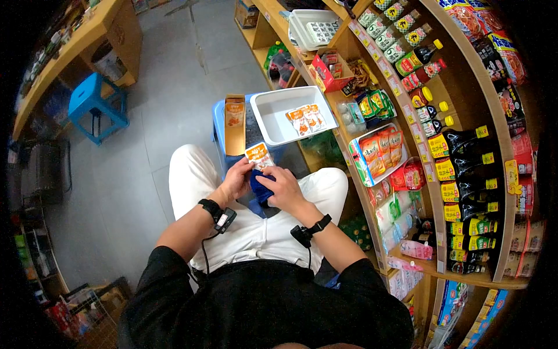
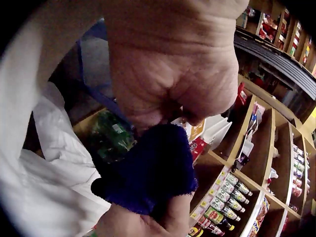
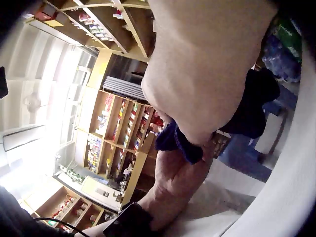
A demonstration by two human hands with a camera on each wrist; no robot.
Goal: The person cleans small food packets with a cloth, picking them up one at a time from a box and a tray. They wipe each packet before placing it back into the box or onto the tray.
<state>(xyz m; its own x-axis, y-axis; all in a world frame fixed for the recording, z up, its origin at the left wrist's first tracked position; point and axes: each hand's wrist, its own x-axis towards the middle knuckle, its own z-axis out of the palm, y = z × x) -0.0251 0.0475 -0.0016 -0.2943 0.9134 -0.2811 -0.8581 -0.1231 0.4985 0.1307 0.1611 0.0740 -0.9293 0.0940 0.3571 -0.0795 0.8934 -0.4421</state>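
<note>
In the head view, my left hand (image 1: 235,179) grips a white and orange packet (image 1: 258,156) over my lap. My right hand (image 1: 283,189) holds a dark blue cloth (image 1: 261,185) bunched against the packet's lower part. The cloth (image 2: 153,168) hides much of the packet in the left wrist view, where the fingers below it pinch the fabric. Just beyond the hands, a narrow open carton (image 1: 235,139) stands beside a white tray (image 1: 268,110). Several similar orange and white packets (image 1: 305,119) lie in the tray's right part.
Carton and tray rest on a blue plastic base (image 1: 218,125). Close on the right are wooden shelves with sauce bottles (image 1: 459,168), a box of orange pouches (image 1: 381,152) and a red carton (image 1: 330,71). A blue stool (image 1: 97,104) stands on the floor at left.
</note>
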